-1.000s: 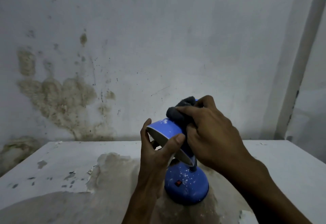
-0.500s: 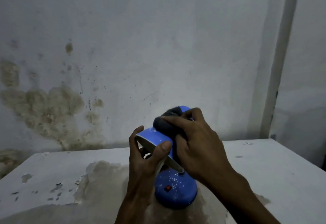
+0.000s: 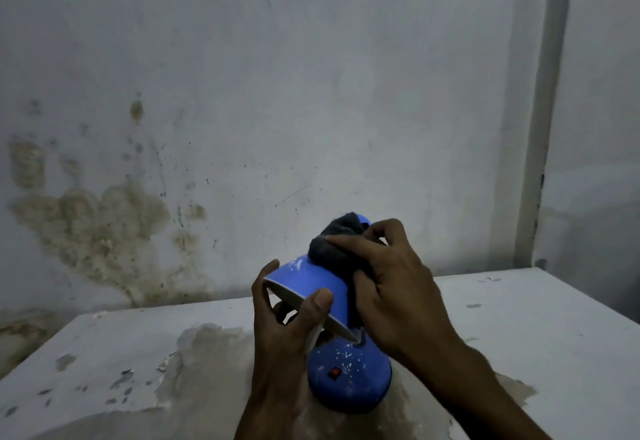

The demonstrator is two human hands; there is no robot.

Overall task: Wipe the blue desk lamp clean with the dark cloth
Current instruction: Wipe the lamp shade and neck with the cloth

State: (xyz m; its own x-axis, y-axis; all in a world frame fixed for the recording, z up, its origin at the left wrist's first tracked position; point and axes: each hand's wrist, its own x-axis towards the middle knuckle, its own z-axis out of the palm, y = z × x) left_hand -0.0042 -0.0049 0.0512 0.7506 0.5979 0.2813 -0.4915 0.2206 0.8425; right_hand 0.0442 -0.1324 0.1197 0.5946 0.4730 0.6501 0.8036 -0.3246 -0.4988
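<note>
Lamp (image 3: 304,280) unlabelled; left hand (image 3: 287,332) grips shade, right hand (image 3: 391,287) presses cloth (image 3: 332,249).

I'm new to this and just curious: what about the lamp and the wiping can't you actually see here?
- Head view: lamp neck, hidden by right hand and dark cloth.
- Bulb inside the shade: covered by left hand.
- Any power cord: not visible.
- Red switch on the base: too small to read its position.
</note>
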